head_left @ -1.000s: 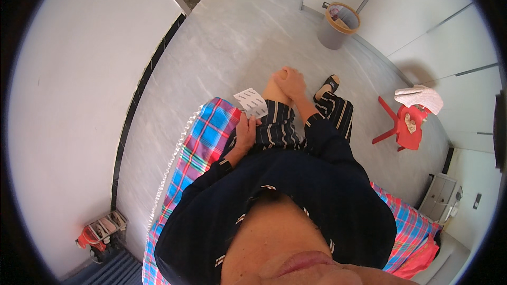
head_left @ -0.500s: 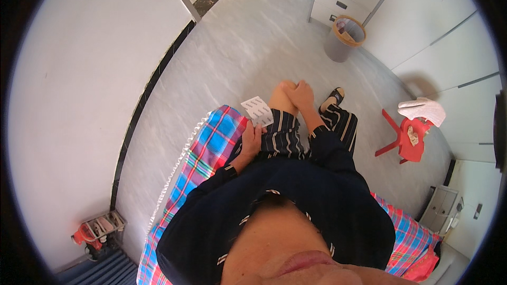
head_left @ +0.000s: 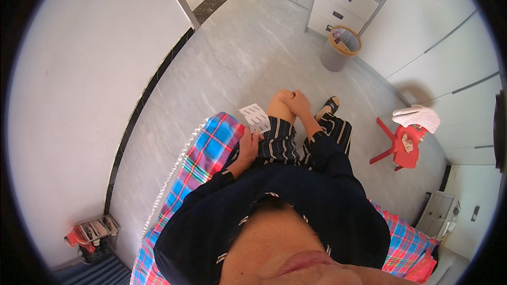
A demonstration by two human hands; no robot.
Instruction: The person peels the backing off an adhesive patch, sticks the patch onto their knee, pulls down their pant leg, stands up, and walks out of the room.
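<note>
I sit on a bed with a plaid cover (head_left: 214, 145), the trouser leg (head_left: 277, 140) pulled up from a bare knee (head_left: 277, 106). Between the fingers and thumb of my left hand (head_left: 247, 148), which rests by the thigh, is a small white printed sheet (head_left: 255, 117). It stands out past the fingertips, marked with rows of small dark print. My right hand (head_left: 299, 104) lies over the side of the bare knee, its fingers resting on the skin; their undersides are hidden.
A grey bin (head_left: 338, 55) with a tan rim stands by the white drawers (head_left: 338, 8). To the right is a red plastic chair (head_left: 404, 150) with a pale cloth (head_left: 417, 117) over its back. At the lower left stands a small rack (head_left: 97, 229) near the wall.
The whole view has shifted slightly, so the room's things sit a little differently in the picture. My left hand still holds the sheet, and my right hand stays on the knee.
</note>
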